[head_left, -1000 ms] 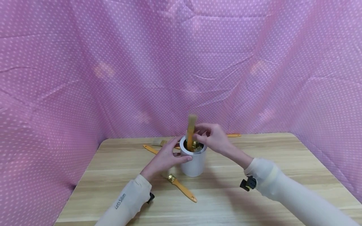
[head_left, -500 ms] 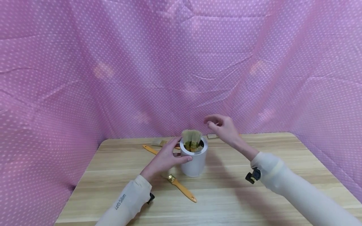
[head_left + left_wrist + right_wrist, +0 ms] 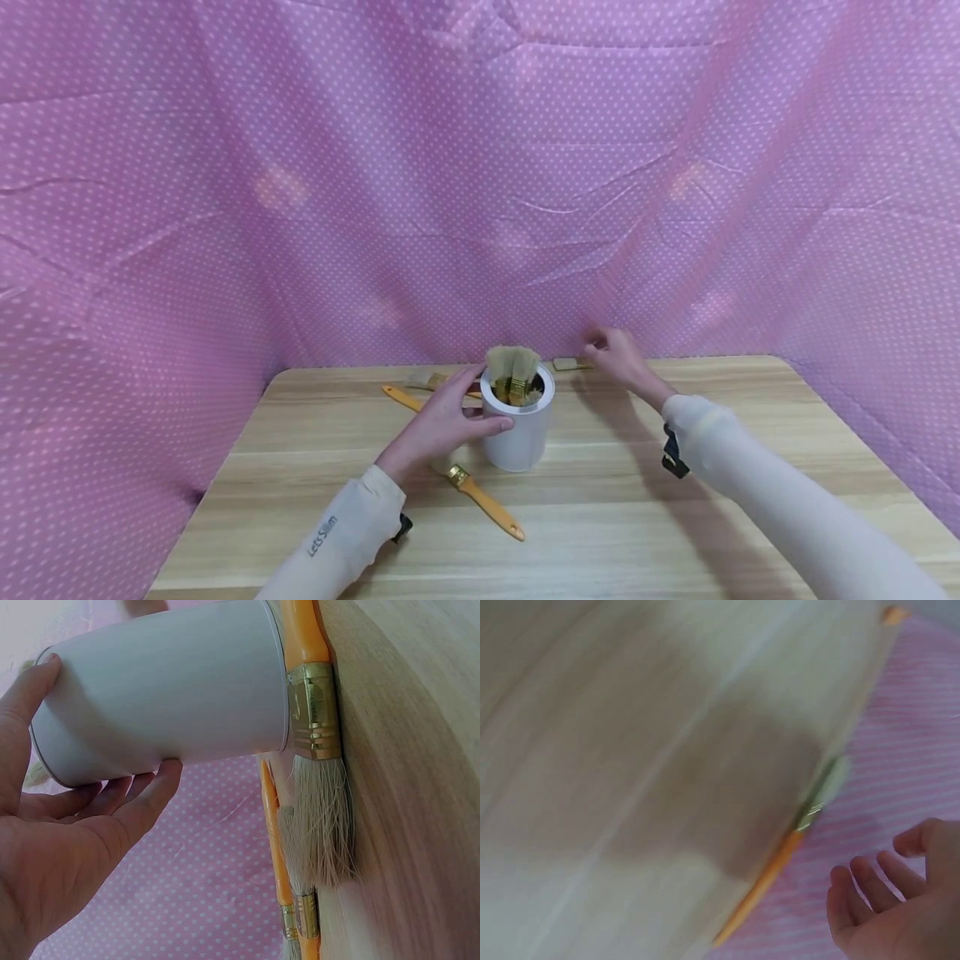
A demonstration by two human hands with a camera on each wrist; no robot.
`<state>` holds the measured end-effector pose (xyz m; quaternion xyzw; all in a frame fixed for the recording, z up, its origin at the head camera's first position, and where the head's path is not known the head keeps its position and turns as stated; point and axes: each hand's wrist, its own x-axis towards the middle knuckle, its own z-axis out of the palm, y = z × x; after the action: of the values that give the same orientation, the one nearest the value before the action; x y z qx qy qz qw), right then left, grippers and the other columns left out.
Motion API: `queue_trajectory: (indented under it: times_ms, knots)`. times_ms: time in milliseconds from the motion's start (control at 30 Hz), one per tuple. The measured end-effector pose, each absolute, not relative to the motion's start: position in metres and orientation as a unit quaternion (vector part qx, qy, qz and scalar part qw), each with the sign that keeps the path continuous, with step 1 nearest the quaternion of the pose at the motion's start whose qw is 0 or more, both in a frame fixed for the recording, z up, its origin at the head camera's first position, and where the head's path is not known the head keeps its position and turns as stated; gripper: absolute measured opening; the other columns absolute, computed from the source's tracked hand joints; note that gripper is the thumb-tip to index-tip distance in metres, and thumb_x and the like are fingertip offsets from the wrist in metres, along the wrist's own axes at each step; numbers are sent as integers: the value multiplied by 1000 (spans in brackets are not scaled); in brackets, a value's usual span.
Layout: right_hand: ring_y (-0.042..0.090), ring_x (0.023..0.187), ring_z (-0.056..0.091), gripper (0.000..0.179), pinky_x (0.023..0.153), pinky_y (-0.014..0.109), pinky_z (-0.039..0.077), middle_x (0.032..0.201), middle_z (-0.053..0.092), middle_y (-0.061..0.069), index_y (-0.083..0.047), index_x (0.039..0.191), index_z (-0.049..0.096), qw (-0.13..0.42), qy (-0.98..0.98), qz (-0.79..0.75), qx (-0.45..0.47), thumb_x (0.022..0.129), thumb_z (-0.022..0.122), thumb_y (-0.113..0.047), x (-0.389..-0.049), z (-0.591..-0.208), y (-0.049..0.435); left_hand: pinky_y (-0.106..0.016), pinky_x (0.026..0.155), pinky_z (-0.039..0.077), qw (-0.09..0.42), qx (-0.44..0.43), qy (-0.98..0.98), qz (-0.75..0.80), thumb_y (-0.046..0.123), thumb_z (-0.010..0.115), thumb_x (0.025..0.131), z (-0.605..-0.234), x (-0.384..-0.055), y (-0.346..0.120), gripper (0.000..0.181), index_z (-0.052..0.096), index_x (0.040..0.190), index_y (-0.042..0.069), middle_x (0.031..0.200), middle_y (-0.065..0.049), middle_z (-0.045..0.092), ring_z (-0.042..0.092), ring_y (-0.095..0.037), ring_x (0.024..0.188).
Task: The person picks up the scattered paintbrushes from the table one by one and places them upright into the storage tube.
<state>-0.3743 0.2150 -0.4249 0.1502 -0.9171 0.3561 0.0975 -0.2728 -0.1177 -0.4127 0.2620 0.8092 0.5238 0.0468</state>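
A white can (image 3: 517, 437) stands upright on the table with several paintbrushes (image 3: 513, 367) in it, bristles up. My left hand (image 3: 446, 412) holds the can from its left side, thumb in front and fingers behind, as the left wrist view shows too (image 3: 67, 847). At the back of the table lies another paintbrush (image 3: 567, 364), and my right hand (image 3: 618, 358) is right over its handle. In the right wrist view, that brush's orange handle (image 3: 761, 885) lies apart from my right hand (image 3: 892, 900), whose fingers are loosely bent with nothing between them.
In front of the can a paintbrush (image 3: 487, 504) lies with its orange handle pointing to the front right. More brushes lie left of the can, including an orange handle (image 3: 401, 397) and pale bristles (image 3: 417, 379). A pink dotted cloth (image 3: 480, 208) hangs behind the table.
My right hand has let go of a paintbrush, which now stands in the can. It has moved right and down to the brush at the back. My left hand stays on the can.
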Motion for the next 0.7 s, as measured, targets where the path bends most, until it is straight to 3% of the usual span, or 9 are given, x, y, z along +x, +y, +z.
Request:
queue_trajectory:
  times_ms: [133, 433, 700]
  knots:
    - [46, 109, 63, 36, 96, 57, 51, 118, 66, 30, 12, 125, 62, 100, -943, 258, 184, 94, 67, -5, -383, -443, 231, -32, 97, 53, 51, 261, 809, 524, 47, 87, 79, -413, -272, -118, 91, 41, 154, 26, 141, 4, 46, 51, -19, 127]
    - [41, 93, 64, 19, 81, 57, 53, 98, 69, 17, -1, 103, 72, 129, -946, 140, 263, 85, 75, -1, -388, -459, 248, -32, 98, 53, 50, 258, 809, 525, 48, 86, 80, -415, -271, -120, 92, 39, 155, 26, 144, 3, 45, 49, -18, 130]
    - [27, 71, 58, 10, 64, 45, 52, 75, 61, 6, -3, 85, 70, 157, -933, 138, 292, 80, 77, 2, -387, -465, 256, -33, 98, 52, 51, 265, 805, 528, 47, 86, 81, -416, -271, -119, 91, 38, 156, 25, 144, 2, 45, 47, -20, 133]
